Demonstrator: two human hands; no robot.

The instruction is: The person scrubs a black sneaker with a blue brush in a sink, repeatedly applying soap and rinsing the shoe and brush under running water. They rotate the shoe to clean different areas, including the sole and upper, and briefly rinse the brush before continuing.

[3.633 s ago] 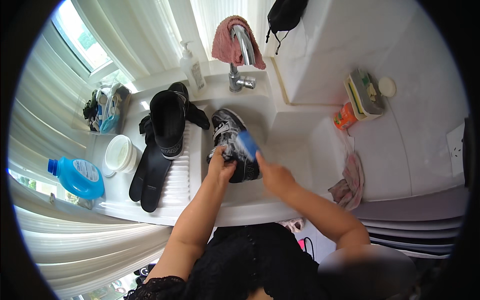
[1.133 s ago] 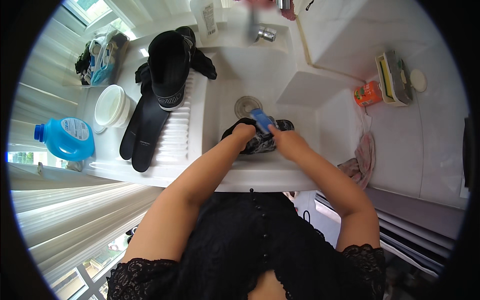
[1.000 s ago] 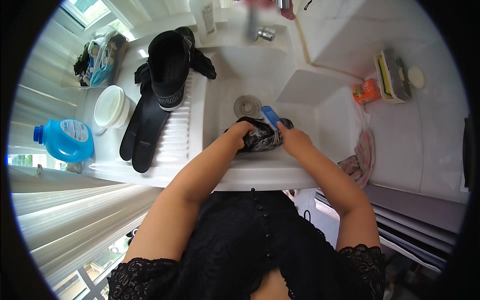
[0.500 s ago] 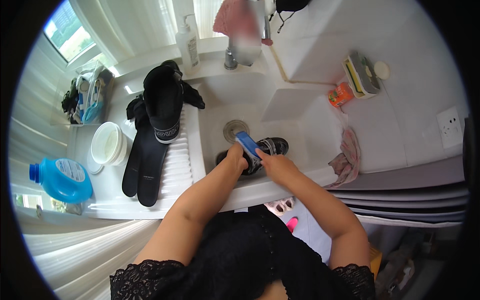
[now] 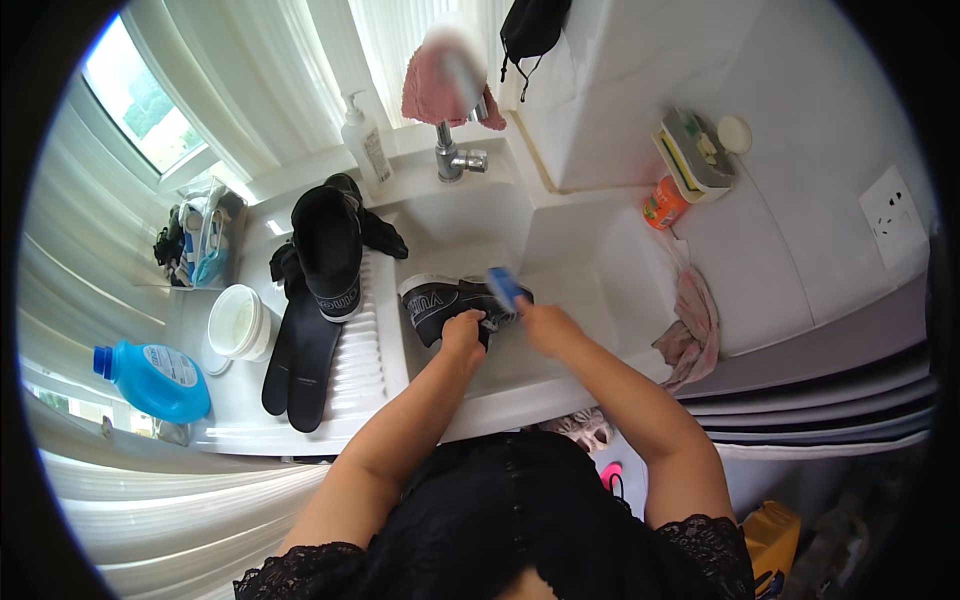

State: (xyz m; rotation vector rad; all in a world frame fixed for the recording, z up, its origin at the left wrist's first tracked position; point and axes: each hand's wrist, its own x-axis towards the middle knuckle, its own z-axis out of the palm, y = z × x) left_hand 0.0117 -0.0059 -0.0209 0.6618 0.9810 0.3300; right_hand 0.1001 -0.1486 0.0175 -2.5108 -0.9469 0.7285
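A black shoe (image 5: 430,310) with pale lettering on its side is tilted over in the white sink (image 5: 585,285). My left hand (image 5: 463,336) is closed around the shoe's near side, holding it down in the basin. In my right hand (image 5: 549,329) is a blue scrubbing brush (image 5: 503,287), its head against the right end of the shoe. The fingertips of that hand are partly hidden. On the ribbed washboard (image 5: 362,345) to the left stands a second black shoe (image 5: 328,250), beside two black insoles (image 5: 303,375).
Left on the counter are a blue detergent jug (image 5: 160,382), a white tub (image 5: 240,322) and a clear box of items (image 5: 205,235). Behind the sink stand a pump bottle (image 5: 366,145) and a faucet (image 5: 450,160). A damp cloth (image 5: 690,325) hangs over the right rim; an orange can (image 5: 664,203) stands beyond.
The shoe has been turned so its lettered side shows and now covers the drain. My right hand and the brush have shifted right. The whole view has tilted slightly.
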